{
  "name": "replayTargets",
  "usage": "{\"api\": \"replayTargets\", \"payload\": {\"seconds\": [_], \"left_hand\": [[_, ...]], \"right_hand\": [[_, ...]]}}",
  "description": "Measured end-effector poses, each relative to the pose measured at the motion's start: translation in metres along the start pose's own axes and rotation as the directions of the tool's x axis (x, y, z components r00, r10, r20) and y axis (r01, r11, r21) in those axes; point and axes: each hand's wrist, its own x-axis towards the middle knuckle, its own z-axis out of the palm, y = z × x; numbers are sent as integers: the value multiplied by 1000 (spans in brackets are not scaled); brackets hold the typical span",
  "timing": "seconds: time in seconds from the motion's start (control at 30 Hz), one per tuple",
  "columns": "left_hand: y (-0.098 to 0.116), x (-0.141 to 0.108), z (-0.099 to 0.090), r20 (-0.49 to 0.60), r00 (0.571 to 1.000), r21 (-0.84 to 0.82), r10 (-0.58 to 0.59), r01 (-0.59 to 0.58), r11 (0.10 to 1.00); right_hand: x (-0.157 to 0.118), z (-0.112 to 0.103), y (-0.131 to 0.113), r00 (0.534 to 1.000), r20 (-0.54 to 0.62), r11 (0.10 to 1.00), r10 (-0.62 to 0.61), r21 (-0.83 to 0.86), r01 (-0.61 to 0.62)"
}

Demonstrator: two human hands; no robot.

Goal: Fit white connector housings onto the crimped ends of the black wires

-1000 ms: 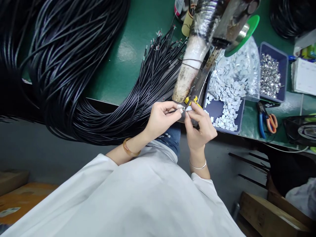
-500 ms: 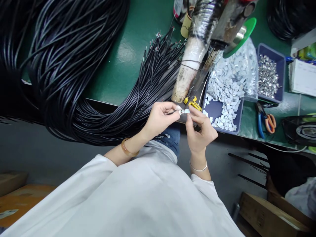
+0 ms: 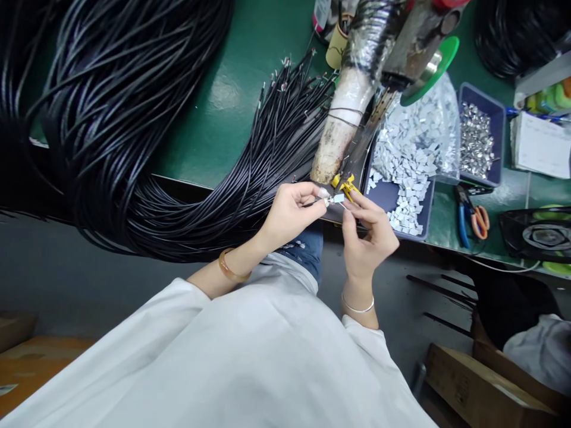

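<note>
My left hand [image 3: 292, 214] pinches the end of a black cable between thumb and forefinger. A small metal piece and a pale, flat rectangular piece [image 3: 339, 198] stick out to the right of these fingertips. My right hand [image 3: 369, 235] is just beside it, thumb and forefinger drawn together in a pinch. A thin white strand shows between the pale piece and the right fingertips; whether they grip it is too small to tell. Just behind the hands is a yellow machine part [image 3: 347, 185], below a plastic-wrapped tube [image 3: 339, 131].
Black cables [image 3: 187, 217] spread over the green table [image 3: 209, 131] on the left. A bin [image 3: 383, 196] of pale flat pieces, a bin [image 3: 499, 142] of metal parts and pliers [image 3: 470, 219] stand right. A green disc [image 3: 446, 68] is on the machine; another person [image 3: 535, 345] sits right.
My right hand has shifted slightly right, away from the pale piece, whose face now shows more fully. My left hand keeps its hold. The view has turned a little.
</note>
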Motion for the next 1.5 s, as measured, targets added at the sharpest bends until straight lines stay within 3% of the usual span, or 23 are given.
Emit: {"api": "replayTargets", "payload": {"seconds": [0.1, 0.5, 0.7, 0.97, 1.13, 1.27, 1.33, 1.37, 1.4, 1.47, 1.5], "left_hand": [[1, 1, 1, 9, 1000, -12, 15, -15, 1000], [3, 0, 3, -50, 996, 75, 77, -73, 994], [-3, 0, 2, -18, 998, 160, 60, -56, 985], [3, -5, 2, 2, 992, 252, 128, -125, 960], [0, -3, -1, 46, 995, 199, 83, -91, 976], [-6, -5, -2, 70, 996, 218, 56, -70, 973], [-7, -8, -2, 101, 993, 271, 58, -83, 959], [-7, -10, -2, 130, 990, 306, 61, -99, 947], [-7, -13, -3, 168, 984, 343, 65, -120, 932], [-6, -18, -6, 283, 957, 418, 61, -180, 890], [-5, -20, -9, 352, 935, 453, 50, -217, 865]], "right_hand": [[-2, 5, 4, 998, 63, 1000, -26, -2, 27], [7, 8, -2, 997, 8, 997, -75, -30, 76], [4, 8, 3, 1000, 20, 1000, -20, -13, 20], [11, 9, -2, 993, 4, 987, -115, -116, 115], [6, 6, -2, 986, 24, 977, -166, -134, 168], [3, 1, 0, 999, 23, 996, -49, -79, 50], [6, -5, 2, 997, -70, 1000, -25, -21, 23], [9, -8, 3, 982, -176, 998, -68, -4, 69], [13, -12, 4, 935, -323, 988, -145, -5, 151], [21, -22, 4, 749, -596, 949, -289, -73, 308], [24, -28, 3, 680, -663, 939, -313, -111, 325]]}}
